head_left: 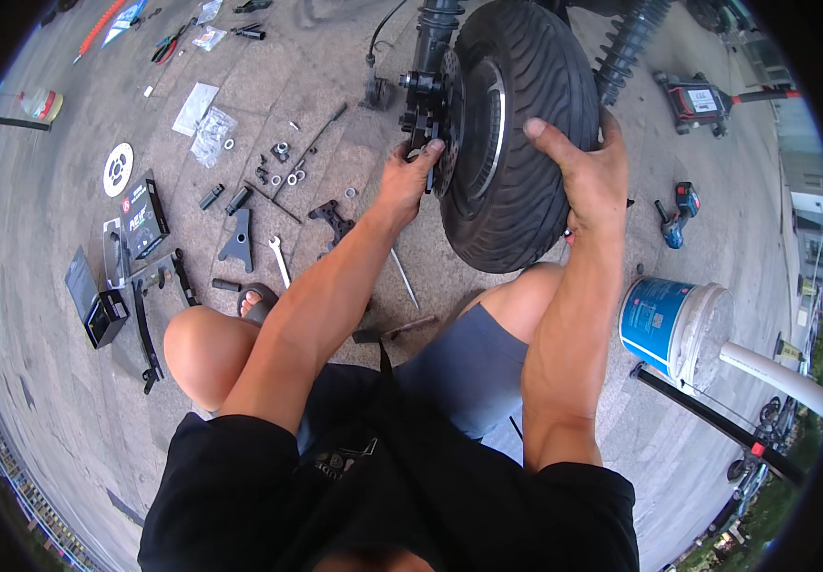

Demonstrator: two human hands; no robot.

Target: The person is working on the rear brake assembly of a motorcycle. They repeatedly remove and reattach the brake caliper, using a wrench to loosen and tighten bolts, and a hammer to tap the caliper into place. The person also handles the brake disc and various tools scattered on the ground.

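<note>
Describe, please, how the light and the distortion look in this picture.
Head view: soft daylight, no hard shadows on the paved ground; head view: the tyre looks sharp; head view: black fisheye corners, the ground's far edge bowed.

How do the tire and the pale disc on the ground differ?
The tire is black; the disc is pale. The tire is thick and treaded; the disc is thin, with cut-outs. The right hand grips the tire, while the disc lies flat, untouched. Both are round.
</note>
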